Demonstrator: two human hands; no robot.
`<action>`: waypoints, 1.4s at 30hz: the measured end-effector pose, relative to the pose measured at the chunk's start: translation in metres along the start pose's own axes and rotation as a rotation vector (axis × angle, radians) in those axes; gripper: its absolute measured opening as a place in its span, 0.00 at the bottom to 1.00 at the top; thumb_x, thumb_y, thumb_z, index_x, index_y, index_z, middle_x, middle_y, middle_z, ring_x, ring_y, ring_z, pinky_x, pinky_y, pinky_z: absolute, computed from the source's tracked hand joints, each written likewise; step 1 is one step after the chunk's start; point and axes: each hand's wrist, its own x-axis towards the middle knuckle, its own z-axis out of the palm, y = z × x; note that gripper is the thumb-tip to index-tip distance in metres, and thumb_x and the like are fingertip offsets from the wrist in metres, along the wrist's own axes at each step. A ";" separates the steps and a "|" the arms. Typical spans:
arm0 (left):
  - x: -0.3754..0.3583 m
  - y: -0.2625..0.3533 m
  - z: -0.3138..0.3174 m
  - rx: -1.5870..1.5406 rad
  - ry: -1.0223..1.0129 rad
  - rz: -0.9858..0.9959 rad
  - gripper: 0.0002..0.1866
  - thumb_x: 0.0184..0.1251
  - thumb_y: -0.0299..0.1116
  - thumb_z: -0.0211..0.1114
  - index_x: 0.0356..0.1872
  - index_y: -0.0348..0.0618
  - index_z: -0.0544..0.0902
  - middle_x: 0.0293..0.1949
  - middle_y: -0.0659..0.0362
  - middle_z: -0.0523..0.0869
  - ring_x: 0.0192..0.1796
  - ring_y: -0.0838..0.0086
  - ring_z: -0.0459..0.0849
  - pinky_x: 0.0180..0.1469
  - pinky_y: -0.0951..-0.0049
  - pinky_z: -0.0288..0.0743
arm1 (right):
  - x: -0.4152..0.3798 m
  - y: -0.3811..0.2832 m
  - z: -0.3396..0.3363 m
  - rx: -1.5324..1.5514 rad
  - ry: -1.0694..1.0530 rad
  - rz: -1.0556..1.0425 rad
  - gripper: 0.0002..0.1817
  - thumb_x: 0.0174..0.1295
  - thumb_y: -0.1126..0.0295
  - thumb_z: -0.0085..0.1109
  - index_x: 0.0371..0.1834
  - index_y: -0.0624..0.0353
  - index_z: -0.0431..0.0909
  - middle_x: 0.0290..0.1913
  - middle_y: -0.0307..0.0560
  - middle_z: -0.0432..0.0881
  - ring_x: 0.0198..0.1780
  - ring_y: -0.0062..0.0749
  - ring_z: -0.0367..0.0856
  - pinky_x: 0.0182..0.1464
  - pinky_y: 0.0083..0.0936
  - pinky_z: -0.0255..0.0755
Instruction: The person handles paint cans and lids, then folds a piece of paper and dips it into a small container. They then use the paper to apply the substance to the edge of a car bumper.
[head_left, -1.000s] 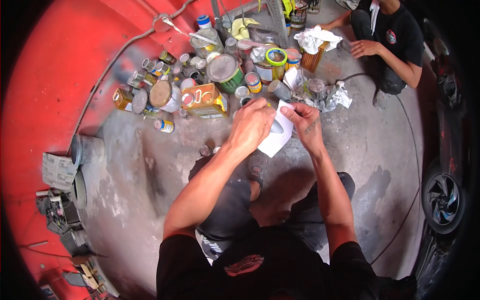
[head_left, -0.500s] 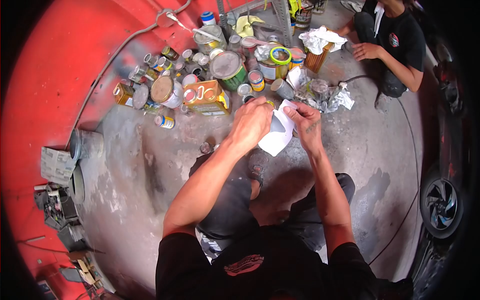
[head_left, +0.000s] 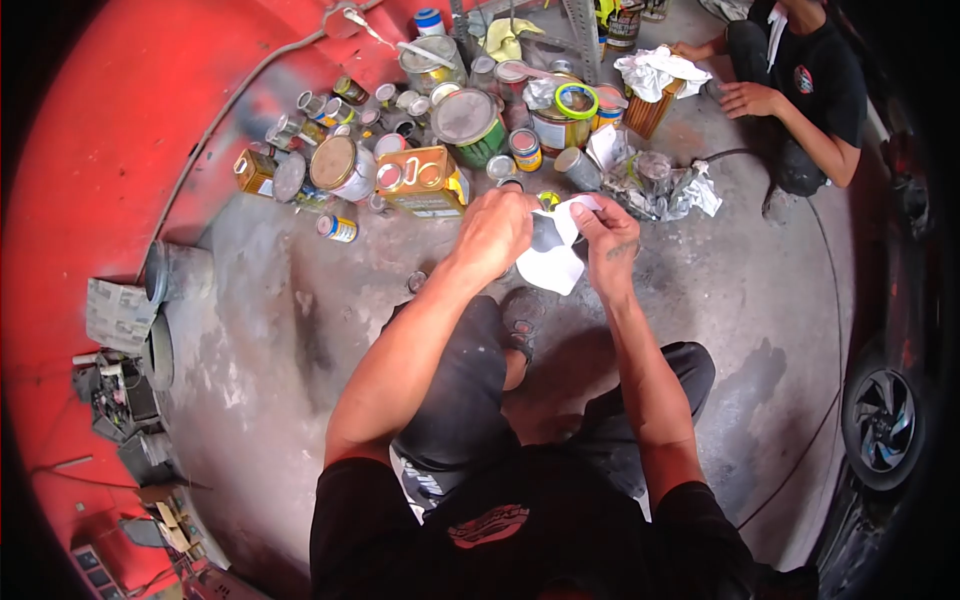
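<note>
A white sheet (head_left: pixel 552 268) hangs between my two hands, creased and curved, with a grey patch or opening near its middle. My left hand (head_left: pixel 497 232) is closed at its left edge, fingers pinched together. Thumb and fingers of my right hand (head_left: pixel 607 232) pinch the upper right corner. Just beyond the sheet, a small yellow-rimmed item (head_left: pixel 548 200) shows between the hands; whether I touch it is unclear. A rectangular gold tin (head_left: pixel 425 178) stands left of my left hand, and a grey cup (head_left: pixel 577 168) lies beyond my right hand.
Many paint cans, including a green one (head_left: pixel 467 125), crowd the floor ahead. Crumpled plastic (head_left: pixel 655 182) lies at their right. Another person (head_left: pixel 808 90) crouches at the upper right. A cable (head_left: pixel 832 290) runs along the floor near a car wheel (head_left: pixel 884 420).
The view has shifted slightly, so the cans appear a little lower and farther right. The sheet's lower part has swung and folded somewhat differently. Both hands still grip it.
</note>
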 end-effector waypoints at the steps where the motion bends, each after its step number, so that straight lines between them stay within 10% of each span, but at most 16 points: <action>1: 0.000 -0.002 -0.001 0.019 -0.028 -0.006 0.12 0.63 0.20 0.63 0.44 0.35 0.91 0.41 0.43 0.89 0.47 0.43 0.88 0.52 0.49 0.81 | 0.002 -0.001 0.000 0.001 -0.003 0.000 0.13 0.71 0.75 0.69 0.54 0.70 0.86 0.44 0.45 0.91 0.43 0.23 0.87 0.47 0.21 0.80; 8: 0.000 -0.014 -0.003 0.003 -0.024 -0.036 0.12 0.62 0.22 0.66 0.46 0.35 0.91 0.43 0.44 0.88 0.48 0.46 0.89 0.54 0.53 0.82 | 0.002 0.026 0.001 0.157 0.023 0.025 0.12 0.72 0.74 0.68 0.54 0.71 0.86 0.45 0.45 0.91 0.43 0.25 0.87 0.48 0.22 0.80; 16: 0.015 -0.030 -0.013 -0.684 -0.369 -0.137 0.24 0.68 0.34 0.77 0.63 0.40 0.86 0.62 0.59 0.88 0.61 0.74 0.84 0.62 0.69 0.78 | 0.005 -0.004 -0.003 0.013 -0.077 0.034 0.12 0.73 0.74 0.68 0.55 0.68 0.85 0.45 0.44 0.91 0.44 0.22 0.86 0.49 0.21 0.79; 25: 0.022 -0.034 0.011 -0.669 -0.361 -0.191 0.10 0.66 0.30 0.76 0.44 0.34 0.91 0.38 0.55 0.93 0.41 0.71 0.90 0.47 0.66 0.82 | 0.017 0.005 -0.003 0.185 -0.113 0.045 0.11 0.73 0.76 0.67 0.54 0.67 0.85 0.44 0.43 0.90 0.43 0.22 0.86 0.48 0.21 0.79; 42: 0.023 -0.152 -0.006 -0.324 -0.004 -0.311 0.05 0.69 0.29 0.71 0.39 0.39 0.92 0.30 0.57 0.91 0.31 0.75 0.88 0.37 0.68 0.81 | 0.031 0.034 -0.043 0.268 0.166 0.074 0.09 0.76 0.71 0.65 0.51 0.66 0.85 0.46 0.44 0.89 0.45 0.28 0.89 0.46 0.31 0.87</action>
